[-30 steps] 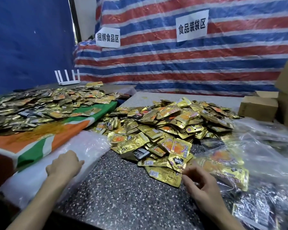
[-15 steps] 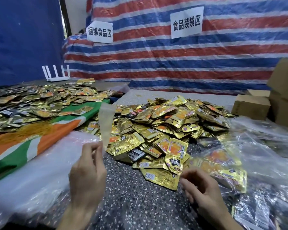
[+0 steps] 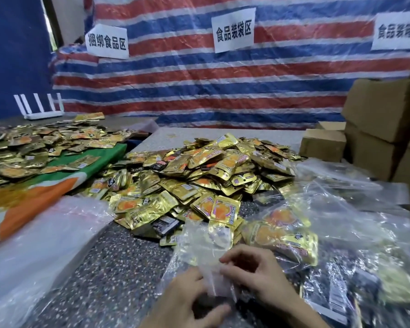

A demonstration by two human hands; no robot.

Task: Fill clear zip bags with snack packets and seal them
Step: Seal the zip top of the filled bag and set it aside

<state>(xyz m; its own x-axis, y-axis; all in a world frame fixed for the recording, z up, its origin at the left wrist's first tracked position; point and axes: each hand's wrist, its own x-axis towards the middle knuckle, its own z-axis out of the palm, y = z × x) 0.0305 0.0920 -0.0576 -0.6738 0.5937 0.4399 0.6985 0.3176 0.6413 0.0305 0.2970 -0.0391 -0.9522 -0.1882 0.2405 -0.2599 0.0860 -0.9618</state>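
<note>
An empty clear zip bag (image 3: 202, 245) is held low in the middle of the speckled table (image 3: 118, 263). My left hand (image 3: 187, 301) and my right hand (image 3: 253, 273) both pinch its near edge, fingers curled round the plastic. Just behind the bag lies a big heap of gold snack packets (image 3: 199, 176). To the right, filled clear bags (image 3: 282, 233) with gold packets inside lie in a loose pile.
A stack of empty clear bags (image 3: 40, 245) lies at the left. More gold packets (image 3: 33, 147) cover a green and orange cloth at the far left. Cardboard boxes (image 3: 376, 119) stand at the right, a white router (image 3: 43, 110) at the back left.
My left hand lifted a clear bag off the left stack and carried it to the middle. My right hand moved in and took hold of it too.
</note>
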